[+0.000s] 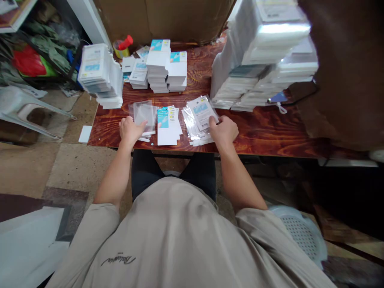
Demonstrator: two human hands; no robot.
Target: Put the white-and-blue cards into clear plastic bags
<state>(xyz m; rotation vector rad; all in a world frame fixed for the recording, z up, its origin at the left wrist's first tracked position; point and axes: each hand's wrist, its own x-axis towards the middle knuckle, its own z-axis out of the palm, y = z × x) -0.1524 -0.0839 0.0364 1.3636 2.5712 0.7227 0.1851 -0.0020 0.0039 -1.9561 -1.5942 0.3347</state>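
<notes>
My left hand (130, 130) rests on the wooden table (264, 132), fingers curled onto the near edge of a clear plastic sleeve (145, 113); thin white strips (147, 136) lie beside it. My right hand (224, 129) presses on a fanned pile of bagged cards (200, 116), fingers bent over the top packet. Between the hands lies a small stack of white cards with blue corners (168, 125).
Tall stacks of packets stand at the back left (99, 74), centre (166, 66) and right (264, 60). A yellow cup with a red object (122, 47) sits by a cardboard box (162, 18). A plastic stool (300, 232) is at my right, a grey chair (21, 108) at left.
</notes>
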